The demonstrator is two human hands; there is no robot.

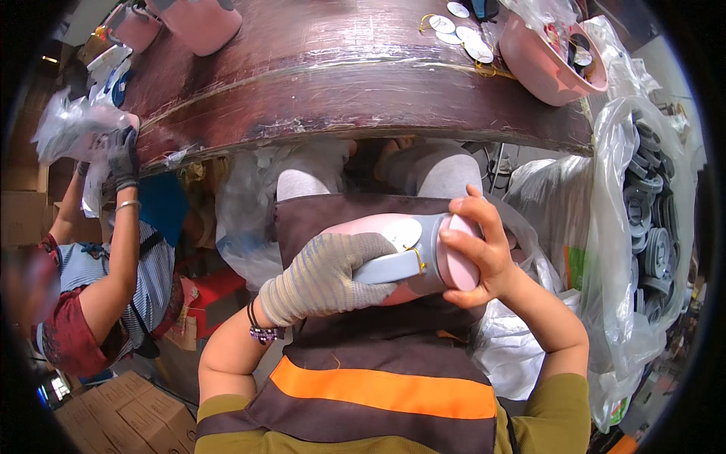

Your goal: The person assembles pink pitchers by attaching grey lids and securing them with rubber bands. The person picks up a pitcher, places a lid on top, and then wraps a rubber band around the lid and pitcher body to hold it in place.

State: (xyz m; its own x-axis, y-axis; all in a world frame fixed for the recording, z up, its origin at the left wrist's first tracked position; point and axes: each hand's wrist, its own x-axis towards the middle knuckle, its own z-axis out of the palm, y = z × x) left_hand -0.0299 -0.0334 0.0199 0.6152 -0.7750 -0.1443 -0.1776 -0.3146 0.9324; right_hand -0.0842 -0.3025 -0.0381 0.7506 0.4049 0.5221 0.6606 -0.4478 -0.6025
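A pink insulated jug (357,225) with a grey collar lies on its side across my lap, over the dark apron. My left hand (321,276), in a striped knit glove, is closed around its light grey handle (389,268). A round white tag (403,233) hangs by a yellow string from the handle's upper end. Bare, my right hand (488,253) grips the pink lid (460,265) at the jug's right end, fingers curled over its far edge and thumb side near. The jug's underside is hidden.
Ahead stands a dark table (302,91) with pink jugs (197,26), loose round tags (476,49) and a pink basin (548,68) of small items. At right, a clear bag holds grey round parts (650,250). A co-worker's gloved hand (123,157) handles plastic wrap at left, above cardboard boxes (125,412).
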